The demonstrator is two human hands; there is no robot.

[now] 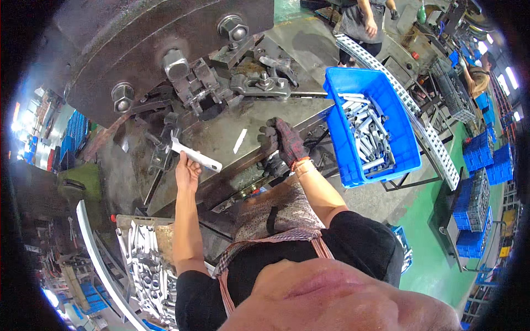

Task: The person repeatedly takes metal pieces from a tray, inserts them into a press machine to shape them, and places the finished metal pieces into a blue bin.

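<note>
My bare left hand (189, 171) is closed around a silver, wrench-shaped metal part (197, 156), which has a forked jaw at its left end and a rounded handle end at the right. It is held above the press table (212, 138). My right hand (286, 144), in a dark red and black glove, is at the table's front edge; its fingers look bent, but whether they grip anything is not visible. Between the hands, a thin white strip (240, 141) lies on the table. Beyond them stands a dark steel die block (201, 91) beneath the press.
A blue bin (409, 140) holding several metal parts (367, 127) stands at my right, beside a perforated metal rail (422, 129). More silver parts (149, 273) are heaped at lower left. Bolted clamps (265, 85) flank the die. Another person (367, 25) stands beyond the bin.
</note>
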